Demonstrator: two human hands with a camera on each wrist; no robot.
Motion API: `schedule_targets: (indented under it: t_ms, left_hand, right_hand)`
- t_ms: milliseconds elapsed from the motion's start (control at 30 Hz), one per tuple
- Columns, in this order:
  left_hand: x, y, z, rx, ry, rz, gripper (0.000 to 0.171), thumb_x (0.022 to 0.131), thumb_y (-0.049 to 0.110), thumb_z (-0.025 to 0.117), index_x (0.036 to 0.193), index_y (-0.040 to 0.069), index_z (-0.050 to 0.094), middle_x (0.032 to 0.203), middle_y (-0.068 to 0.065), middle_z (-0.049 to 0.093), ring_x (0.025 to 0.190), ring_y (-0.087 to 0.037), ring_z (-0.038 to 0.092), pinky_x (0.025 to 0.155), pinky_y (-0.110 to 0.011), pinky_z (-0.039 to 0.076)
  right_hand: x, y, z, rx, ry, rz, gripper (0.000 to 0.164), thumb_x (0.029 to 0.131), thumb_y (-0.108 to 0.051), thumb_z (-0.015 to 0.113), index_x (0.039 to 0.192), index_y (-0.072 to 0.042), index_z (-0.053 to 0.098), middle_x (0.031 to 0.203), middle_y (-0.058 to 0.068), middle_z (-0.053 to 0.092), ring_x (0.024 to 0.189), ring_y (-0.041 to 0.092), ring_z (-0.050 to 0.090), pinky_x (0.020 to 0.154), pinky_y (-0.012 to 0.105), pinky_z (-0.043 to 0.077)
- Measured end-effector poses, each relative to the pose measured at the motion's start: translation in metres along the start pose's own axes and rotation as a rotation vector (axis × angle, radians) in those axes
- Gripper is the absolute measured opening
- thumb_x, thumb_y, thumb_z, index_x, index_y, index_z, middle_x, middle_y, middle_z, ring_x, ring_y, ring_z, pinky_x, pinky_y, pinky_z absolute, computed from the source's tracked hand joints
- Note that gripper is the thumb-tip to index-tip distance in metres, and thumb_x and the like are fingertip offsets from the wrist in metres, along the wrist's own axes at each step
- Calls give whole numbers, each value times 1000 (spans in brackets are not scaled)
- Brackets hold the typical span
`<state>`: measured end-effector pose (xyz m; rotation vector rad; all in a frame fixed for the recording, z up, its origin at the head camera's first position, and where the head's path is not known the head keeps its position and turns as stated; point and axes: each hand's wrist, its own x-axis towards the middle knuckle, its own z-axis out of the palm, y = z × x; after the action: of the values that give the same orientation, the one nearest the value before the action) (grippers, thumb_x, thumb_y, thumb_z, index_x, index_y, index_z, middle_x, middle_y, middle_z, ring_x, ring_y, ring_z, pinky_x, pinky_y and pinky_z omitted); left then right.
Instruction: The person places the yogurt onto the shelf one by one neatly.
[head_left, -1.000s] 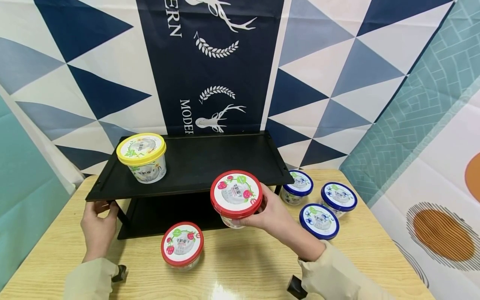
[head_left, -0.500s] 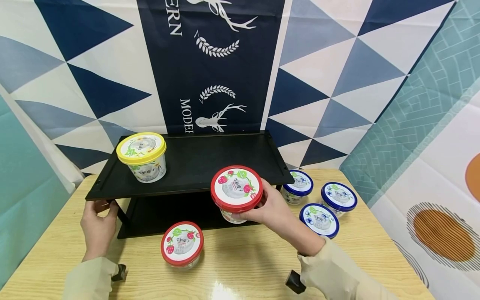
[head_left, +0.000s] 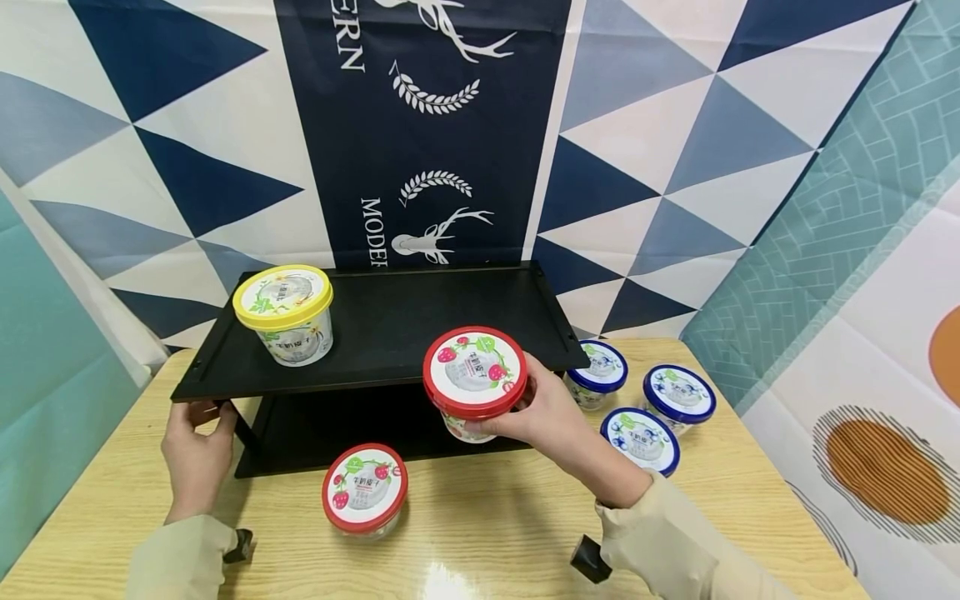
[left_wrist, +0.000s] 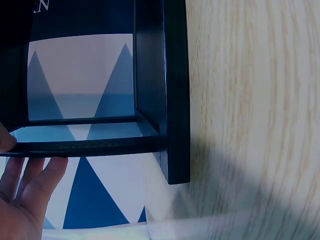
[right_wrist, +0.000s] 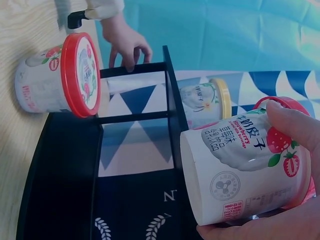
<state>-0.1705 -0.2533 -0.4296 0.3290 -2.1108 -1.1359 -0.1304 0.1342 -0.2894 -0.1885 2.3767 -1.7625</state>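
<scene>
My right hand grips a red-lidded strawberry tub by its side, held upright in the air before the front edge of a black two-tier shelf. The right wrist view shows the tub's printed wall between thumb and fingers. At the shelf's front left corner, my left hand pinches a black post, thumb on one side and fingers on the other. A second red-lidded tub stands on the table before the shelf. On the top tier, at the left, sits a yellow-lidded tub.
Three blue-lidded tubs, one of them the nearest tub, stand on the wooden table right of the shelf. Behind the shelf hangs a patterned cloth. The lower tier lies in shadow under the top board.
My right hand has raised the red-lidded tub slightly, away from me towards the top tier. The left hand and the other tubs have stayed where they were.
</scene>
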Motion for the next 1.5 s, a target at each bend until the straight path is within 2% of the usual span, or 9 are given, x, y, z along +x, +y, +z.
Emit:
schedule_targets:
  t_ms: [233, 633, 933, 1167, 1300, 1500]
  left_hand:
    - [0, 0, -1, -1, -2, -25, 30, 88, 8, 57, 118, 6, 54, 84, 32, 42, 78, 17, 44, 68, -15, 38]
    - [0, 0, -2, 2, 2, -19, 30, 88, 7, 57, 118, 6, 55, 84, 33, 42, 77, 18, 44, 68, -13, 39]
    - [-1, -1, -2, -3, -6, -16, 29, 88, 8, 57, 117, 6, 55, 85, 33, 42, 77, 18, 44, 68, -13, 38]
    - [0, 0, -2, -10, -8, -12, 29, 88, 8, 57, 117, 5, 55, 85, 32, 42, 78, 17, 44, 70, -18, 39]
    - [1, 0, -1, -6, -3, -4, 29, 88, 7, 57, 117, 6, 55, 84, 32, 42, 77, 18, 44, 69, -16, 39]
    - [1, 0, 0, -7, -3, 0, 30, 88, 6, 57, 118, 7, 55, 84, 32, 43, 77, 18, 44, 69, -15, 39]
  right_hand:
    - [0, -7, -1, -8, -14, -8, 81, 73, -16, 80, 139, -18, 34, 135, 5, 49, 122, 24, 48, 94, 37, 50]
    - [4, -21, -1, -54, -15, -26, 80, 74, -16, 79, 140, -17, 34, 134, 6, 50, 119, 25, 50, 92, 37, 51]
    - [6, -26, -5, -26, -18, -29, 80, 74, -15, 79, 140, -17, 33, 135, 6, 49, 121, 25, 49, 93, 38, 51]
    - [8, -31, -10, 2, -19, -72, 78, 74, -12, 78, 139, -15, 34, 134, 6, 48, 121, 26, 48, 91, 39, 52]
    - [12, -34, -12, 5, -11, -87, 78, 74, -11, 78, 138, -15, 35, 133, 6, 49, 120, 26, 48, 91, 39, 52]
    - [20, -38, -15, 9, 16, -67, 77, 73, -10, 78, 138, -16, 36, 133, 5, 49, 119, 25, 48, 93, 40, 51]
